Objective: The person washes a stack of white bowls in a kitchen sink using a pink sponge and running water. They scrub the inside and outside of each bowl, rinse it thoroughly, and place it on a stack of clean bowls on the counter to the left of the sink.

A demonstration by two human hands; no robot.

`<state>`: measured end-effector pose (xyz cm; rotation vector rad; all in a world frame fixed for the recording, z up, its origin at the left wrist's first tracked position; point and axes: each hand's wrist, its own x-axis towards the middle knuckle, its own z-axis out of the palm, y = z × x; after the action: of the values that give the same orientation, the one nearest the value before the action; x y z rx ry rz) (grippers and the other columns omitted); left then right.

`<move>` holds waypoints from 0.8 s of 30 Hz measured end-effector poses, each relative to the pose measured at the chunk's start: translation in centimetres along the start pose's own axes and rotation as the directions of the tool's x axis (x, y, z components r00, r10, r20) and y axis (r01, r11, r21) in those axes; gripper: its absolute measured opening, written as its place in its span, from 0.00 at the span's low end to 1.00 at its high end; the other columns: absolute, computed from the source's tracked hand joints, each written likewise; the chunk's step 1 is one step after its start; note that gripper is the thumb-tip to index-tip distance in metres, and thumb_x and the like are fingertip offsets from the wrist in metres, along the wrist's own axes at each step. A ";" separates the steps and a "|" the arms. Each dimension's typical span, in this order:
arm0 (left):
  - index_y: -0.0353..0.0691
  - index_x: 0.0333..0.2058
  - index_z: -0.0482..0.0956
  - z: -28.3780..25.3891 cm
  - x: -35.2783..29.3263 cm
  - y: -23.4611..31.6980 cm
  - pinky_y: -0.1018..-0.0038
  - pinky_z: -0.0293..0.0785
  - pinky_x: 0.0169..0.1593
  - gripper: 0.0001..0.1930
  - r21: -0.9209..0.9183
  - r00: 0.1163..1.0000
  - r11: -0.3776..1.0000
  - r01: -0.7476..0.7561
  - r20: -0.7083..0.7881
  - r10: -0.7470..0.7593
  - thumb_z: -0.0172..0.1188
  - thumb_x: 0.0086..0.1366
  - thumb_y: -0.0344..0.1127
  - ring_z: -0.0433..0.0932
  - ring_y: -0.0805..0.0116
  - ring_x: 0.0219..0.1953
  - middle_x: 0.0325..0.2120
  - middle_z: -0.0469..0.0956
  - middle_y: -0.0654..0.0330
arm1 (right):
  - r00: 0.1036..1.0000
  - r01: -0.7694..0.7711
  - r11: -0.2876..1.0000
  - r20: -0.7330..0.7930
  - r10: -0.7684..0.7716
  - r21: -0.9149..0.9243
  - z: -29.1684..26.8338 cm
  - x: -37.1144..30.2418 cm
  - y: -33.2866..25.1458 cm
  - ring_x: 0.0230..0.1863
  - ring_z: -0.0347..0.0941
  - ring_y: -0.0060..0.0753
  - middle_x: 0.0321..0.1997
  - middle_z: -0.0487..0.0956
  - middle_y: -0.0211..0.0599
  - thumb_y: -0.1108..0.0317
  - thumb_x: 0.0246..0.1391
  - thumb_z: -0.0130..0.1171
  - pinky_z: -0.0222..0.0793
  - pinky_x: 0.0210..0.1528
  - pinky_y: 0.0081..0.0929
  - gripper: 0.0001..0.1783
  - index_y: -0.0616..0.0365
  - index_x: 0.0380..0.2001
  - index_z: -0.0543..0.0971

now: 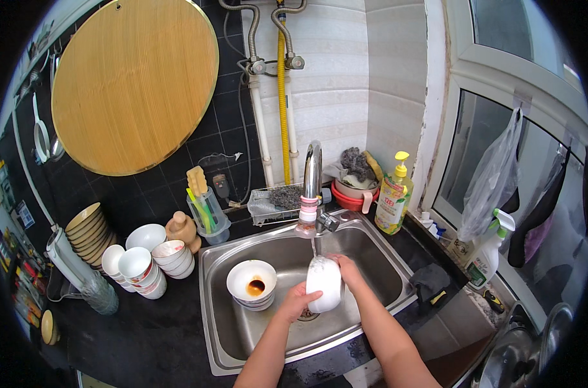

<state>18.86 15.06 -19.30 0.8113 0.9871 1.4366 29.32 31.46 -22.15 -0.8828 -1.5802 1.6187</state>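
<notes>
Between my two hands a white bowl (325,284) is tipped on its side under the faucet (312,187), and a thin stream of water meets its top edge. My left hand (296,302) grips the bowl's left side, thumb on the white surface. On the far right side of the rim, my right hand (349,270) is closed round it; some fingers are hidden behind the bowl. To the left, in the steel sink (378,291), stands a stack of bowls (241,274), the top one holding a dark brown residue. The drain shows partly below the held bowl.
Left of the sink are stacked white bowls (135,265), tan bowls (87,236) and a utensil holder (210,216). A wire rack (268,210), a red basin (349,199) and a yellow-capped soap bottle (392,200) stand behind. A spray bottle (491,255) and dark cloth (430,281) lie right.
</notes>
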 end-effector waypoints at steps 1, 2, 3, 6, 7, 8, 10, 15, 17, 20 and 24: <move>0.38 0.45 0.70 -0.1 -0.1 0.2 0.74 0.70 0.44 0.17 -0.086 0.999 0.996 -0.035 -0.015 0.033 0.58 0.56 0.30 0.74 0.73 0.40 0.39 0.75 0.62 | 0.997 -0.039 0.999 -0.062 0.039 0.009 -0.5 0.4 0.9 0.41 0.71 0.30 0.40 0.76 0.40 0.65 0.56 0.38 0.64 0.46 0.26 0.17 0.61 0.41 0.74; 0.38 0.46 0.69 -0.4 -0.2 0.5 0.73 0.69 0.46 0.18 -0.170 0.997 0.983 -0.069 -0.036 0.064 0.57 0.57 0.30 0.73 0.71 0.42 0.41 0.74 0.61 | 0.993 -0.061 0.996 -0.108 0.053 -0.068 -0.4 0.1 0.6 0.40 0.71 0.31 0.38 0.76 0.39 0.64 0.55 0.39 0.65 0.44 0.27 0.17 0.61 0.41 0.74; 0.38 0.47 0.68 -0.5 -0.3 0.8 0.71 0.69 0.48 0.18 -0.252 0.994 0.962 -0.107 -0.061 0.094 0.56 0.57 0.29 0.73 0.69 0.44 0.43 0.73 0.59 | 0.987 -0.085 0.986 -0.151 0.063 -0.144 0.0 -0.5 -0.1 0.39 0.72 0.32 0.37 0.76 0.39 0.64 0.55 0.39 0.66 0.43 0.28 0.18 0.61 0.40 0.74; 0.38 0.51 0.63 -0.3 -0.3 1.5 0.67 0.66 0.52 0.21 -0.395 0.954 0.873 -0.285 -0.209 0.217 0.53 0.59 0.27 0.70 0.64 0.49 0.48 0.69 0.56 | 0.964 -0.261 0.890 -0.142 0.222 -0.374 0.5 -1.9 -2.2 0.36 0.74 0.38 0.33 0.78 0.42 0.58 0.49 0.45 0.68 0.40 0.31 0.19 0.61 0.37 0.74; 0.38 0.53 0.59 -0.5 -0.1 1.4 0.66 0.63 0.55 0.22 -0.420 0.946 0.857 -0.298 -0.249 0.207 0.52 0.59 0.28 0.67 0.64 0.52 0.50 0.67 0.55 | 0.976 -0.216 0.792 -0.136 0.168 -0.571 0.4 -2.0 -1.6 0.37 0.75 0.39 0.34 0.78 0.44 0.57 0.48 0.46 0.68 0.40 0.32 0.20 0.61 0.36 0.75; 0.38 0.53 0.59 -0.7 0.0 1.3 0.65 0.63 0.55 0.22 -0.444 0.938 0.836 -0.323 -0.268 0.220 0.52 0.60 0.28 0.67 0.63 0.52 0.50 0.67 0.56 | 0.987 -0.163 0.654 -0.116 0.115 -0.739 0.4 -2.2 -1.2 0.37 0.75 0.40 0.34 0.78 0.45 0.56 0.46 0.47 0.68 0.40 0.32 0.20 0.61 0.35 0.75; 0.39 0.53 0.59 -1.1 0.1 1.2 0.65 0.62 0.56 0.22 -0.489 0.920 0.788 -0.373 -0.306 0.245 0.52 0.60 0.30 0.66 0.63 0.52 0.50 0.67 0.56 | 0.940 -0.088 0.396 0.055 0.337 -0.914 0.6 -2.6 -0.7 0.39 0.74 0.42 0.34 0.78 0.48 0.56 0.43 0.51 0.68 0.41 0.33 0.18 0.57 0.32 0.78; 0.39 0.53 0.59 -1.0 0.1 1.0 0.65 0.60 0.57 0.22 -0.565 0.949 0.766 -0.306 -0.250 0.195 0.52 0.60 0.32 0.65 0.64 0.54 0.51 0.66 0.58 | 0.922 0.008 0.303 0.124 0.366 -0.953 0.1 -0.8 2.9 0.36 0.75 0.33 0.35 0.78 0.40 0.61 0.45 0.48 0.70 0.35 0.30 0.15 0.58 0.30 0.79; 0.42 0.54 0.58 -1.4 0.4 0.4 0.64 0.59 0.58 0.23 -0.593 0.957 0.754 -0.283 -0.229 0.179 0.52 0.61 0.32 0.64 0.64 0.55 0.52 0.65 0.59 | 0.889 -0.359 0.745 0.036 0.456 -0.563 -0.3 -0.5 1.9 0.35 0.75 0.31 0.35 0.78 0.39 0.59 0.48 0.48 0.71 0.34 0.34 0.16 0.58 0.33 0.77; 0.41 0.54 0.58 -1.7 0.4 0.3 0.65 0.60 0.58 0.23 -0.600 0.951 0.741 -0.302 -0.242 0.191 0.52 0.61 0.33 0.64 0.63 0.54 0.51 0.65 0.58 | 0.857 -0.514 0.827 0.111 0.502 0.228 0.1 -0.9 0.6 0.37 0.73 0.33 0.39 0.75 0.38 0.51 0.57 0.40 0.71 0.40 0.41 0.21 0.56 0.41 0.72; 0.39 0.53 0.59 -1.1 0.5 0.7 0.66 0.62 0.57 0.21 -0.582 0.971 0.780 -0.228 -0.190 0.142 0.51 0.62 0.35 0.66 0.64 0.53 0.51 0.66 0.57 | 0.903 -0.421 0.683 0.200 0.381 0.597 0.9 -1.0 0.4 0.45 0.71 0.37 0.47 0.73 0.39 0.48 0.58 0.37 0.69 0.47 0.38 0.25 0.56 0.46 0.70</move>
<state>17.54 15.47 -19.10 0.3405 0.4878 1.8614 29.06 30.15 -22.49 -0.8336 -0.7716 2.3130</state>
